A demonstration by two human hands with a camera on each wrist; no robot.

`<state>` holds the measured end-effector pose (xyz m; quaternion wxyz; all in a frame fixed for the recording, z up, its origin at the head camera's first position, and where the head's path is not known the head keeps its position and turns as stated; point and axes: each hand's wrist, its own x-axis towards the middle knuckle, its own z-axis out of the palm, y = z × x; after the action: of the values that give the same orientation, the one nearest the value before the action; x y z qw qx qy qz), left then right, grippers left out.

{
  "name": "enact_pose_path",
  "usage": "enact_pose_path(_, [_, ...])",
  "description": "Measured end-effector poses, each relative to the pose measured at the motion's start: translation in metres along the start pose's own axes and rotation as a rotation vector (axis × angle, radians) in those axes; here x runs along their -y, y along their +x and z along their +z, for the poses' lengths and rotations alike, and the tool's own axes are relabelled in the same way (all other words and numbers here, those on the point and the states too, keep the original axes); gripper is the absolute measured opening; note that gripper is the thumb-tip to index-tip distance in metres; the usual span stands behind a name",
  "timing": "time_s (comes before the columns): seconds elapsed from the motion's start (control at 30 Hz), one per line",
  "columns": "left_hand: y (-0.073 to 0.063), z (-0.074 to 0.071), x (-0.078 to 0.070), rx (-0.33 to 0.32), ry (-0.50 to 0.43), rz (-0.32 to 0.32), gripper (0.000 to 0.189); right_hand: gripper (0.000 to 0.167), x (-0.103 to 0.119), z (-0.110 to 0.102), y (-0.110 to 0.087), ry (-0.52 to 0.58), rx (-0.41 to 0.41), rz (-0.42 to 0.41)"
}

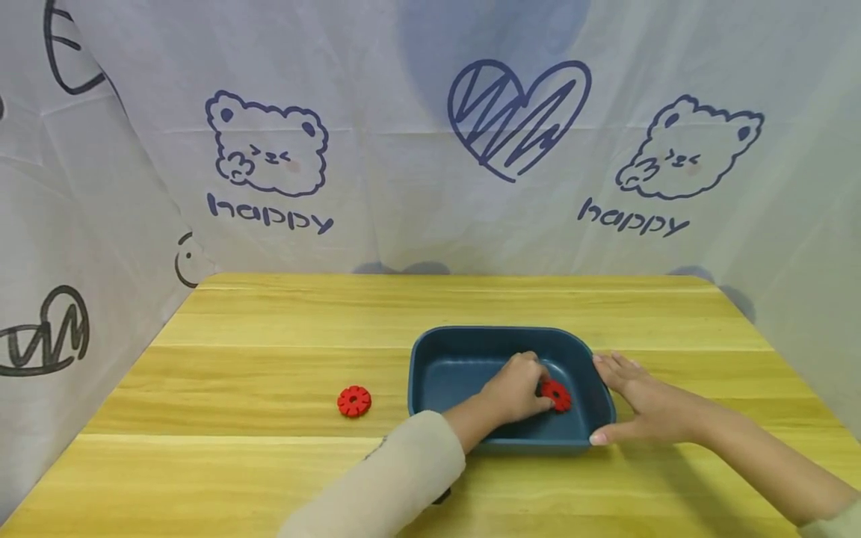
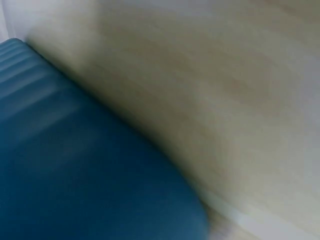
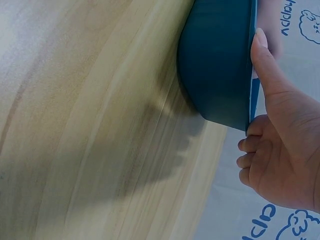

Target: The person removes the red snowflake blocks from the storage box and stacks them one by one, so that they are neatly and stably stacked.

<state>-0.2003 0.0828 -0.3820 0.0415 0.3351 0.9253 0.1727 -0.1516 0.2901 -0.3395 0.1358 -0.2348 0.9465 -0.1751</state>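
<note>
A dark blue rectangular plastic basin (image 1: 464,373) with rounded corners stands on the table. My left hand (image 1: 516,388) reaches down inside it, pinching a notched red plastic disc (image 1: 557,395) with a hole in its middle. At the basin's right end, my right hand (image 1: 639,407) holds the rim, thumb at the near corner and fingers at the far one. The right wrist view shows that thumb (image 3: 262,52) lying along the rim, with the other fingers bent at the edge. Only the basin's outer wall (image 2: 100,160) fills the left wrist view; the left hand is out of it.
Another red notched disc (image 1: 353,401) lies on the wooden table (image 1: 269,321), left of the basin. A white cloth (image 1: 397,202) with drawn bears and a heart hangs behind the table and along its sides. A small black object (image 1: 442,496) shows beside the left sleeve.
</note>
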Motion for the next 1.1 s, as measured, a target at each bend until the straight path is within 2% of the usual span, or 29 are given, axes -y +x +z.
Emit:
enact_pose_path(0.27, [-0.007, -0.009, 0.008, -0.043, -0.032, 0.034, 0.031, 0.11, 0.0, 0.0, -0.001, 0.004, 0.002, 0.005])
enact_pose_path(0.53, [-0.015, -0.012, 0.017, -0.097, -0.04, 0.087, 0.032, 0.109, 0.0, 0.0, -0.001, 0.004, -0.009, -0.006])
enact_pose_path(0.77, [-0.025, -0.013, 0.022, -0.14, -0.072, 0.099, 0.032, 0.109, -0.001, 0.004, 0.0, 0.006, -0.02, -0.022])
enact_pose_path(0.9, [-0.031, -0.014, 0.024, -0.197, -0.095, 0.112, 0.031, 0.109, -0.002, 0.006, -0.001, 0.018, -0.015, -0.023])
enact_pose_path(1.1, [-0.037, -0.02, 0.028, -0.314, -0.117, 0.169, 0.032, 0.108, -0.003, 0.005, -0.001, 0.003, -0.031, -0.034])
